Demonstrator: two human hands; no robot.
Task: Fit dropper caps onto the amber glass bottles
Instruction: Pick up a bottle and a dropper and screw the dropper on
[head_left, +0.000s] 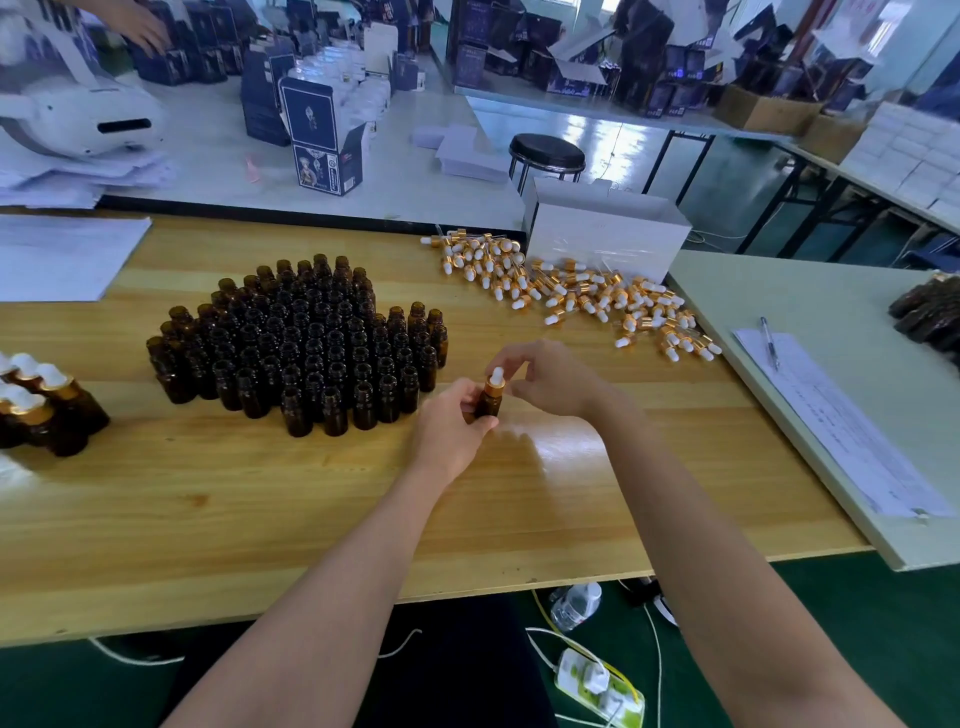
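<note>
Amber bottle (487, 404) with a dropper cap (496, 380) on its neck is held upright just above the wooden surface (260, 493), near the middle and a little right. The left hand (451, 431) wraps its fingers round the bottle's body from the near side. The right hand (550, 382) curls over the top, its fingers pinching the cap's gold collar below the white bulb.

Just left of the hands stands a dense cluster of open bottles (301, 343), all upright and uncapped. Farther right, a loose pile of caps (571, 296) sprawls across the surface, touching a white box (608, 239) at the far edge. At the left edge stands a small group of capped bottles (47, 405). On the paler table to the right lies a printed sheet (841, 415) with a pen (770, 343) on it.
</note>
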